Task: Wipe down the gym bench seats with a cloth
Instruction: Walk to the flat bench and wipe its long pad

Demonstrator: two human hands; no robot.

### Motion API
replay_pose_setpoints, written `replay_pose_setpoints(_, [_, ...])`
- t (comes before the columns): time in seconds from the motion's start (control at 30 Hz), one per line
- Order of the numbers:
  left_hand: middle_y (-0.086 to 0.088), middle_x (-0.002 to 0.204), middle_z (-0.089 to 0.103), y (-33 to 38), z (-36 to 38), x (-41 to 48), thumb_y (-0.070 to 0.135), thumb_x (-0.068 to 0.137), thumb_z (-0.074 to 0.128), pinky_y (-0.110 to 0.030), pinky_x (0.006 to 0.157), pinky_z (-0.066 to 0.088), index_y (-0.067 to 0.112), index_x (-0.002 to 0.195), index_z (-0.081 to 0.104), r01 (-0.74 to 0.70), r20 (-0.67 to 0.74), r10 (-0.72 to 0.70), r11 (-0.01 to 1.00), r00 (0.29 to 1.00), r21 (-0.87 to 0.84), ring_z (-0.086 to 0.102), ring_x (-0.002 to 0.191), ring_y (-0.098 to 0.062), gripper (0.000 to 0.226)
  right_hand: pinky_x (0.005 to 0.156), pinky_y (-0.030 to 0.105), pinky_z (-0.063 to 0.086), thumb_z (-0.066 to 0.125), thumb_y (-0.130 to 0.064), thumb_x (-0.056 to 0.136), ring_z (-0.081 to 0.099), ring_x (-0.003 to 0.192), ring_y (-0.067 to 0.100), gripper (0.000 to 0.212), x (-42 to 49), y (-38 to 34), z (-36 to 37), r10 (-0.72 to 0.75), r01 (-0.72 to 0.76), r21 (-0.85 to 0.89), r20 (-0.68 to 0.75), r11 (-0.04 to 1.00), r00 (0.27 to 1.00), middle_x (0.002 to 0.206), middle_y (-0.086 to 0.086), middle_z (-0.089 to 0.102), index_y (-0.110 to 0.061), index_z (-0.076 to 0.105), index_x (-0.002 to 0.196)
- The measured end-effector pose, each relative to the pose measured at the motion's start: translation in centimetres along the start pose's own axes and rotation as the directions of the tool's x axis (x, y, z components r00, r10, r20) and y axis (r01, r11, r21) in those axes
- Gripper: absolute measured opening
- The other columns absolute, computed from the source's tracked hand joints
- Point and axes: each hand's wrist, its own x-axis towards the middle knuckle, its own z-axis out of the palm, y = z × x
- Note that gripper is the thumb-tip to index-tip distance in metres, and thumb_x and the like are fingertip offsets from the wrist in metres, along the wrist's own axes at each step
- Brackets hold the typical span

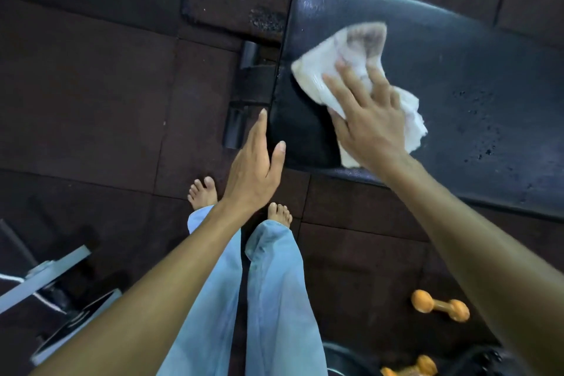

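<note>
A black padded gym bench seat [457, 85] runs from the upper middle to the right edge, with wet droplets on its surface. A white cloth [345, 55], stained grey at its far corner, lies flat on the seat's left end. My right hand [366, 119] presses down on the cloth with fingers spread. My left hand [256, 168] hovers at the seat's near left corner, fingers extended and apart, holding nothing; whether it touches the pad edge is unclear.
Dark rubber floor tiles [91, 85] surround the bench. The bench's black metal frame [247, 91] sticks out left of the seat. Two orange dumbbells [439, 305] lie on the floor at lower right. A grey machine frame [45, 281] sits lower left. My bare feet [204, 192] stand beside the bench.
</note>
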Motion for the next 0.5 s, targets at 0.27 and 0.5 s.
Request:
replay_pose_setpoints(0.27, [-0.012,0.158,0.019,1.9,-1.9,6.0,0.022,0.103,0.034,-0.029,0.113,0.02,0.003,0.151,0.013,-0.117,0.03,0.114,0.985,0.993,0.13,0.021,0.146,-0.02,0.055,0.101,0.05,0.03,0.035,-0.026,0.095,0.034,0.13,0.039,0.052,6.7,3.4,-0.8,0.752,-0.745,0.121,-0.021,0.656,0.658,0.157,0.003,0.027,-0.021,0.034,0.147])
replay_pose_setpoints(0.5, [-0.005,0.161,0.005,2.8,-3.0,9.4,0.03,0.104,0.03,-0.027,0.114,0.016,0.008,0.153,0.001,-0.171,0.12,0.148,0.963,0.982,0.209,0.013,0.146,-0.016,0.061,0.087,0.045,0.043,0.048,-0.029,0.086,0.036,0.13,0.033,0.054,-5.8,1.2,0.3,0.081,-0.079,0.053,-0.044,0.995,0.996,0.147,-0.003,0.047,-0.03,0.043,0.14])
